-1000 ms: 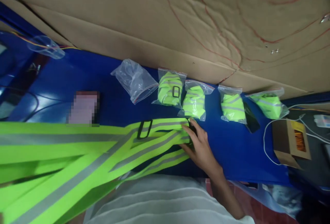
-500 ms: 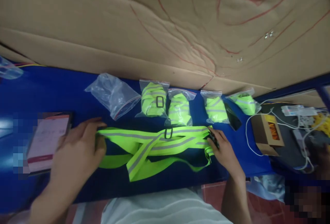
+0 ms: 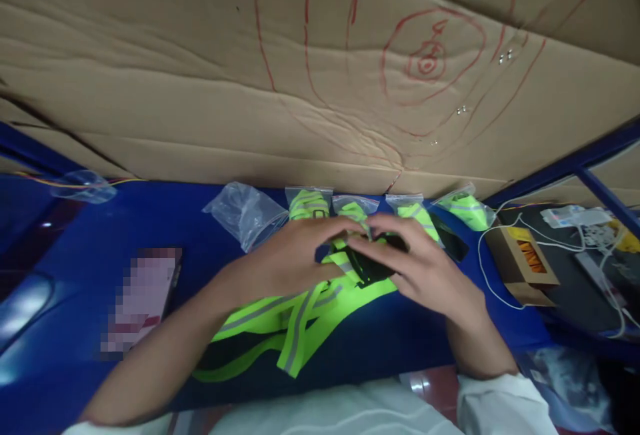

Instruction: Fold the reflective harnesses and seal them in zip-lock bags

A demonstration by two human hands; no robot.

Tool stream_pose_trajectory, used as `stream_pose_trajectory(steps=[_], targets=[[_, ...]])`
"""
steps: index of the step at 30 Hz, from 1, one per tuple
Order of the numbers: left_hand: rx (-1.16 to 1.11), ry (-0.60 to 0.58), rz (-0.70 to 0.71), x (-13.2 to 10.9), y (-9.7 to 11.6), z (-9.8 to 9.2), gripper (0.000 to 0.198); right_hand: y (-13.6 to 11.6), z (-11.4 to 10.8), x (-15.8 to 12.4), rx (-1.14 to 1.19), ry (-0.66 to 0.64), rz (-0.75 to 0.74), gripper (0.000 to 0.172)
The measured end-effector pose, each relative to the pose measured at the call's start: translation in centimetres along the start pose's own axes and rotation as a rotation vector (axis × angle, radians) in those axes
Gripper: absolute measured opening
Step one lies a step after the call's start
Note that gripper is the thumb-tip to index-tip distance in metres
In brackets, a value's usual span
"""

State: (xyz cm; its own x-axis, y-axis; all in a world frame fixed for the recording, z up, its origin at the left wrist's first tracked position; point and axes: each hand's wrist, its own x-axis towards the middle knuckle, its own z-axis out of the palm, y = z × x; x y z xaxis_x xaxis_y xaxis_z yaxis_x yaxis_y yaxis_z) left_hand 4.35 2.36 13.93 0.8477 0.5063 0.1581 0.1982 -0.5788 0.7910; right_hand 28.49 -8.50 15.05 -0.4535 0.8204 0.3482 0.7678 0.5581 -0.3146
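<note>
Yellow-green reflective straps (image 3: pixel 320 318) with grey stripes lie loosely bunched on the blue table, under and between my hands. My left hand (image 3: pixel 295 255) pinches a piece of strap near the middle, thumb below and fingers above. Beside it, my right hand (image 3: pixel 425 265) is closed round a black buckle-like part (image 3: pixel 370 265) at the strap's end. The fingers of both hands nearly meet over this part and hide some of it. Just behind stand clear zip bags with rolled straps, one bag (image 3: pixel 309 205) behind my left hand and another (image 3: pixel 417 215) behind my right.
An empty clear zip bag (image 3: pixel 245 211) lies at the back left. A phone-like device with a pale screen (image 3: pixel 143 298) is at left. On the right are a bagged strap (image 3: pixel 467 208), a dark phone (image 3: pixel 453 241), an open cardboard box (image 3: pixel 525 265) and white cables. Cardboard (image 3: pixel 200 121) walls the back.
My left hand has moved right from the strap's left end to meet my right hand. The black part has come inward and the straps are gathered closer. The camera view has shifted.
</note>
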Motion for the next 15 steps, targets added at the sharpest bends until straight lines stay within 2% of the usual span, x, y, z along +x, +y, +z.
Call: stream_pose_trajectory(steps=[2,4,6,7,9,11,13,15], targets=[[-0.027,0.098,0.031,0.1,0.9,-1.7,0.039,0.1,-1.4,1.8,0.043,0.066,0.086,0.079],[-0.027,0.26,0.062,-0.5,1.3,-2.8,0.037,0.5,-2.0,3.0,0.082,0.154,0.161,0.082],[-0.105,0.38,0.075,-1.0,0.8,-3.1,0.037,1.1,-1.9,3.8,0.188,0.164,0.188,0.077],[-0.191,0.401,0.081,-1.1,0.3,-3.1,0.039,1.5,-1.6,4.2,0.285,0.14,0.19,0.072],[-0.435,0.371,0.069,-0.9,-1.0,-3.1,0.046,2.2,-0.8,4.9,0.537,0.105,0.208,0.056],[-0.704,0.308,-0.003,-0.5,-2.2,-3.2,0.05,2.8,0.2,5.5,0.775,0.154,0.281,0.044],[-0.907,0.251,-0.088,-0.1,-2.9,-3.3,0.048,3.1,1.1,6.1,0.955,0.328,0.389,0.038],[-1.027,0.208,-0.117,0.1,-3.2,-3.3,0.049,3.1,1.7,6.3,1.111,0.516,0.481,0.032]])
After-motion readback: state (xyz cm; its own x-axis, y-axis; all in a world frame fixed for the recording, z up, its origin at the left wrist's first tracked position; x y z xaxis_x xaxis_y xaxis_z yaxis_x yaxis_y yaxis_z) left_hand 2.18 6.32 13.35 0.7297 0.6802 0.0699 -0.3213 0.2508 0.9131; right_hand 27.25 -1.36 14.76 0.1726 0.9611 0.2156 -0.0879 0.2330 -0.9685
